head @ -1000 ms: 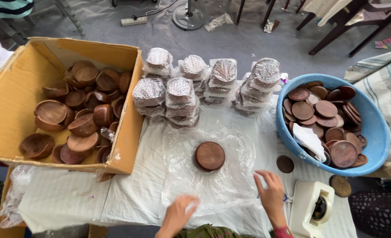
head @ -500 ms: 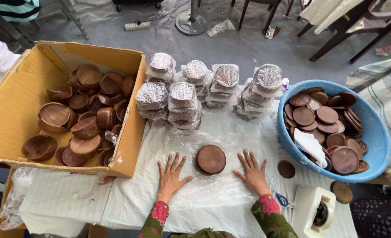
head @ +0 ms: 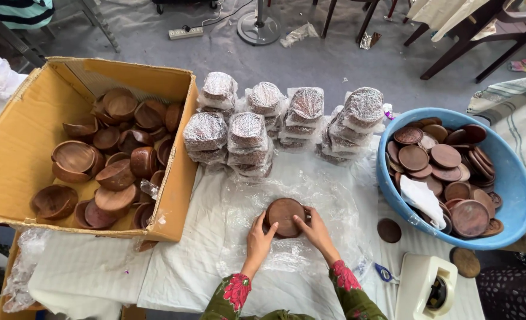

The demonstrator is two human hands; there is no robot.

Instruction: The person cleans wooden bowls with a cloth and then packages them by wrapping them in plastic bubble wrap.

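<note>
**Head view: both hands close on a round wooden piece at the centre of the worktop**

Head view shows a round brown wooden lidded bowl [head: 284, 217] lying flat on a clear plastic sheet [head: 328, 201], directly between the two hands. Being round, it shows no long axis; its flat top faces up. The left hand [head: 259, 234] cups its left edge and the right hand [head: 315, 231] its right and near edge, fingers [head: 301, 222] curled against the rim, so both are grasping it and neither is nearer.

Just beyond the fingers stand stacks of wrapped bundles [head: 248, 142], round, in crinkled clear film, in two rows. Farther left of the left hand sits an open yellow cardboard box [head: 174, 195] holding loose wooden bowls [head: 112, 172]. Well right of the right hand is a blue plastic basin [head: 512, 178] filled with flat wooden discs [head: 447, 157] and a folded white cloth [head: 420, 198]. Two loose discs [head: 389, 230] lie on the white-covered worktop [head: 174, 266] near the basin. Near and to the right of the right wrist are a white tape dispenser [head: 426, 287] and small blue-handled scissors [head: 384, 273].
</note>
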